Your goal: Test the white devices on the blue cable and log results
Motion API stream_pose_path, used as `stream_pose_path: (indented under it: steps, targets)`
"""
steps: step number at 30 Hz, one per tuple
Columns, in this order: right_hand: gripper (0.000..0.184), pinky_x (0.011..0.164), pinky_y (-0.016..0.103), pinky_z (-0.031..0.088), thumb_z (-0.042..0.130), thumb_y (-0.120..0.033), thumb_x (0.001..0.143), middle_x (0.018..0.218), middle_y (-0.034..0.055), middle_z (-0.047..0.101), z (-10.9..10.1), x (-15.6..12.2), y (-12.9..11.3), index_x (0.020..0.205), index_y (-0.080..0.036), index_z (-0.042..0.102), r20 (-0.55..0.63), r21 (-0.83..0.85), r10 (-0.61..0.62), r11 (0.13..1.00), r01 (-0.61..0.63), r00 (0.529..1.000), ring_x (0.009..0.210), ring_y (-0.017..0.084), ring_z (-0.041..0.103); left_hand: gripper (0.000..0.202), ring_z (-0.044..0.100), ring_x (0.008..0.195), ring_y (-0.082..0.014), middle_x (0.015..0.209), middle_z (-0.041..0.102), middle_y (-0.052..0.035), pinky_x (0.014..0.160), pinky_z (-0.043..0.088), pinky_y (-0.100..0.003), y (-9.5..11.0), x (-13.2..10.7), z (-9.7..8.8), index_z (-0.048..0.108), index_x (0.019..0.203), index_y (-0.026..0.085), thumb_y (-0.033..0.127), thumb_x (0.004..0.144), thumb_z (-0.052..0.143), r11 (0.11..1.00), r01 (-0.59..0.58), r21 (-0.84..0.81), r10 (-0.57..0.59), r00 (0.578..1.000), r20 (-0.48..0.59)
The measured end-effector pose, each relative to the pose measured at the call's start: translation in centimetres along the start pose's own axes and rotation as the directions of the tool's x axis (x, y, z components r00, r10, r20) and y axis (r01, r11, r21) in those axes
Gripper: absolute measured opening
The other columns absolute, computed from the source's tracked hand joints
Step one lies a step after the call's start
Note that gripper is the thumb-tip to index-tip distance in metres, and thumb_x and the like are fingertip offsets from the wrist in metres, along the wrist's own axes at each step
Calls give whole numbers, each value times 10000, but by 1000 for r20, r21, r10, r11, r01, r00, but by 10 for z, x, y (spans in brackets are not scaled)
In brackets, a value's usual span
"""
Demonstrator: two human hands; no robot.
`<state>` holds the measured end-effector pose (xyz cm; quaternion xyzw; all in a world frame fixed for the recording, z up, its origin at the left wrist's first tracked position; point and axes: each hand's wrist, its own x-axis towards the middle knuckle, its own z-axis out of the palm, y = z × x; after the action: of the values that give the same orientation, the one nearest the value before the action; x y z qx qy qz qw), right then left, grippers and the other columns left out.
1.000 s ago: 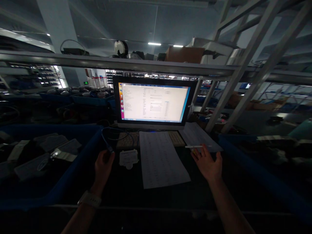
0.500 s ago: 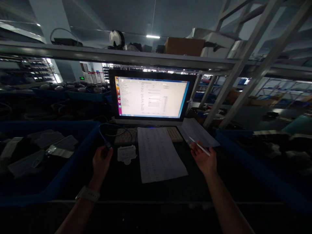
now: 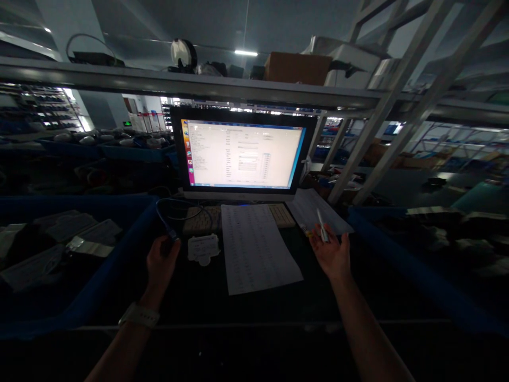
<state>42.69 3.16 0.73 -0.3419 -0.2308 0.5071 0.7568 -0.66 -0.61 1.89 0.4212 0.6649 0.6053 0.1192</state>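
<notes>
My left hand [image 3: 161, 268] is closed in a pinch around the plug end of a blue cable [image 3: 172, 233], left of the keyboard [image 3: 196, 222]. The cable loops back toward the monitor [image 3: 242, 159]. Just right of that hand lies a pale flat plate with print on it [image 3: 203, 247]. A printed sheet [image 3: 258, 249] lies across the keyboard and the dark table. Palm up, my right hand [image 3: 334, 259] holds a white pen [image 3: 322, 227] among its fingers, close to a second paper [image 3: 320, 209]. A small yellowish thing beside those fingers is too unclear to name.
A blue bin [image 3: 149, 209] of bagged parts stands at the left, another blue bin [image 3: 369, 239] at the right. Above the lit monitor runs a metal shelf [image 3: 222, 87] bearing a cardboard box [image 3: 296, 68]. Slanting metal posts [image 3: 363, 146] rise behind the right bin.
In my right hand the pen has turned from lying slantwise to pointing up and away. My left hand keeps its hold on the cable. The whole view has shifted slightly.
</notes>
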Motion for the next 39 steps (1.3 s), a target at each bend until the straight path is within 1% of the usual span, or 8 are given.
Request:
stream_pose_path:
  steps: [2,7,10,14,18,27,32,39]
  targets:
    - [521,791,330,542,548,-707,682,1071,20,676,3,-1,-1,951,-271,644,10,14,16,1000,-16,1000,965,177,628,375,626,759,-215,800,653,-42,707,528,-363,-1,0,-1,568,791,188,486,569,614,1000,-3,9,3,1000,3]
    - [562,830,391,532,504,-744,684,990,33,694,1,-1,0,977,-288,652,42,11,40,999,-41,998,947,204,634,358,633,778,-218,809,656,-47,734,528,-373,0,0,-1,571,789,186,464,569,622,1000,-16,15,16,1000,-3]
    - [590,835,383,529,489,-760,678,1043,36,684,1,-1,0,985,-286,656,59,23,30,999,-31,998,968,202,628,354,635,772,-216,806,660,-51,725,531,-367,1,0,0,576,793,182,458,576,617,1000,-17,0,17,1000,1]
    - [585,814,361,530,517,-744,672,982,44,692,1,-1,0,976,-265,661,57,30,35,999,-37,998,921,192,638,340,632,752,-209,792,659,-42,698,530,-350,0,0,0,568,780,187,457,582,625,1000,-18,2,18,1000,-13]
    - [562,798,359,528,540,-740,660,1017,44,689,1,-1,0,929,-262,664,73,27,20,999,-22,997,939,196,633,338,633,760,-206,805,666,-39,711,529,-351,0,0,0,575,801,188,450,592,626,1000,-24,3,24,1000,-3]
    - [486,693,326,538,569,-717,654,807,19,691,2,0,1,793,-261,663,54,53,27,998,-29,998,785,170,647,355,629,758,-205,816,668,-41,710,526,-355,-4,1,1,578,810,187,460,587,628,1000,-22,-12,22,1000,-10]
    - [455,614,283,526,601,-700,644,573,-32,576,0,-2,-1,714,-252,642,110,55,32,998,-38,993,589,126,577,341,622,744,-204,793,650,-32,692,522,-349,-4,1,1,570,791,193,453,578,630,1000,-21,6,21,1000,-18]
    - [520,569,287,519,546,-735,635,528,-15,524,1,-7,-5,674,-223,630,85,88,77,993,-85,993,549,128,535,344,622,737,-204,782,649,-32,684,521,-346,-2,-1,0,571,798,192,452,580,629,1000,-4,-16,4,1000,0]
